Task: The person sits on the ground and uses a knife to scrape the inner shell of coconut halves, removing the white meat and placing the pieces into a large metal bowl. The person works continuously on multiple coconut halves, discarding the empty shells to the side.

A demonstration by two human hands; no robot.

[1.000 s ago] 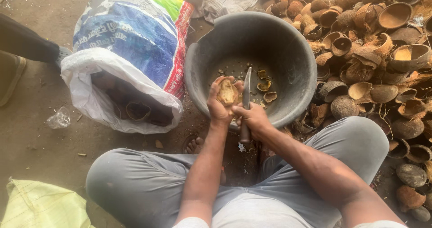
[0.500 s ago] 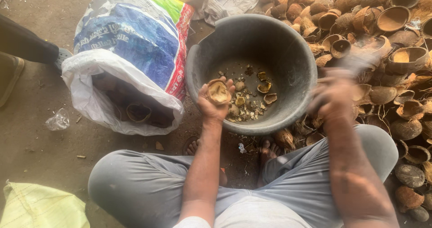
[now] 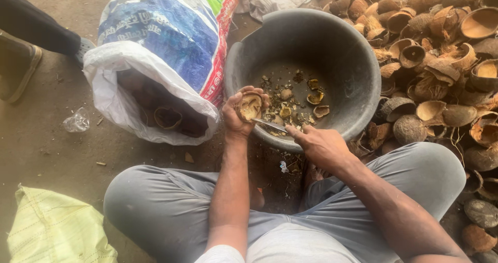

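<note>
Sack [image 3: 166,60] left of basin [image 3: 358,86], shells [image 3: 441,60] right; left hand [image 3: 241,115] grips shell half [image 3: 250,106], right hand [image 3: 321,146], back since earlier, apparently clasps knife [image 3: 270,124].

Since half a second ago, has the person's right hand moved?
Yes. The right hand came down from the shell pile side to the near rim of the basin, holding a knife.

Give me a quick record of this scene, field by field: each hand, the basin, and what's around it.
left hand: cups a coconut shell half
right hand: grips a knife, tip at the shell
basin: dark, round, holds loose shell bits
right of basin: heap of empty shells
left of basin: open woven sack
</note>
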